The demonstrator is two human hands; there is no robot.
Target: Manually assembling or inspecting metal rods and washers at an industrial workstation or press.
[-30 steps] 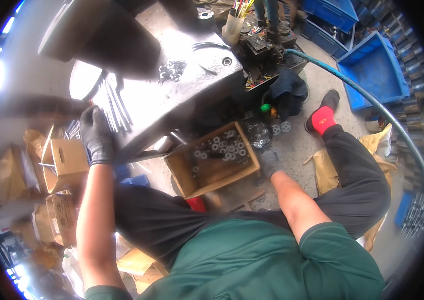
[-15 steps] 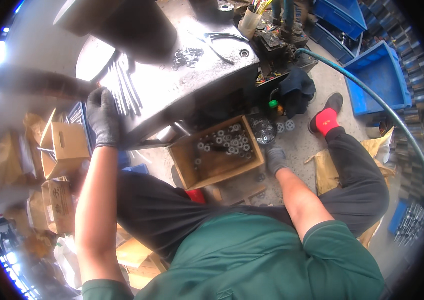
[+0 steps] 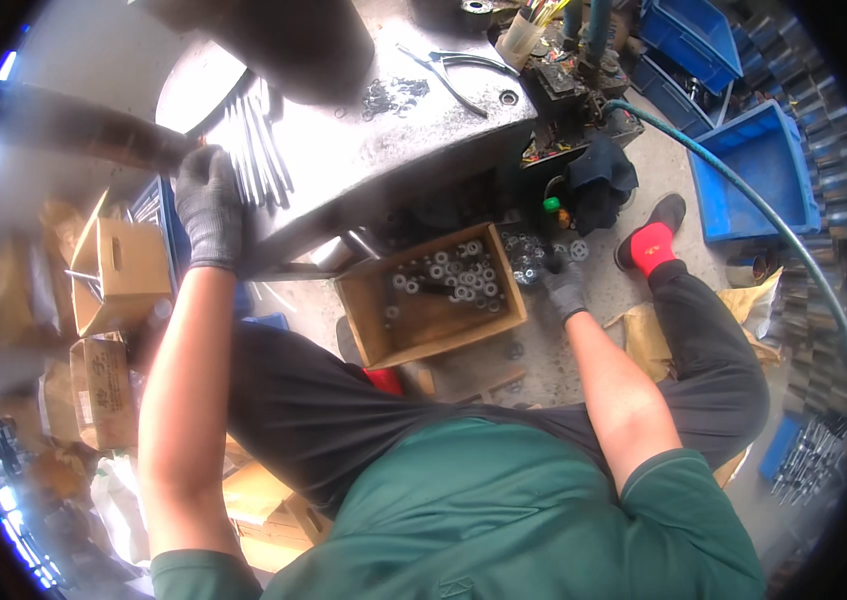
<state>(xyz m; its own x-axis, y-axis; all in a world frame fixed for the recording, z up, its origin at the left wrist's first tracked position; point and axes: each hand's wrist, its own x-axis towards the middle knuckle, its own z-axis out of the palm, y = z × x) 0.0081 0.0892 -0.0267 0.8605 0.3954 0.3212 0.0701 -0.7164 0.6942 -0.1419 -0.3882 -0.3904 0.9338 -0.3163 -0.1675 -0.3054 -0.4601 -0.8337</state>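
Observation:
My left hand (image 3: pixel 210 212), in a dark grey glove, is at the left edge of a metal worktable (image 3: pixel 369 150). Its fingers are curled together near the end of a dark bar (image 3: pixel 104 128), and whatever they grip cannot be made out. Just right of it, several thin metal rods (image 3: pixel 259 150) lie side by side on the tabletop. Low down on the right, my gloved right hand (image 3: pixel 566 286) reaches to a round container of small shiny metal parts (image 3: pixel 524 254); its fingertips are dark and unclear. Beside that container is a wooden box (image 3: pixel 374 345) with several metal rings (image 3: pixel 464 275) inside.
Pliers (image 3: pixel 454 75) and small dark rings (image 3: pixel 394 97) lie on the worktable. A large dark cylinder (image 3: pixel 289 45) blocks part of it. Blue crates (image 3: pixel 759 175) and a curving hose (image 3: pixel 734 178) are at the right. Cardboard boxes (image 3: pixel 124 270) stand at the left.
My right hand has moved forward, from beside the wooden box's right corner to the container of metal parts. My left hand stays by the rods; the whole view has shifted slightly.

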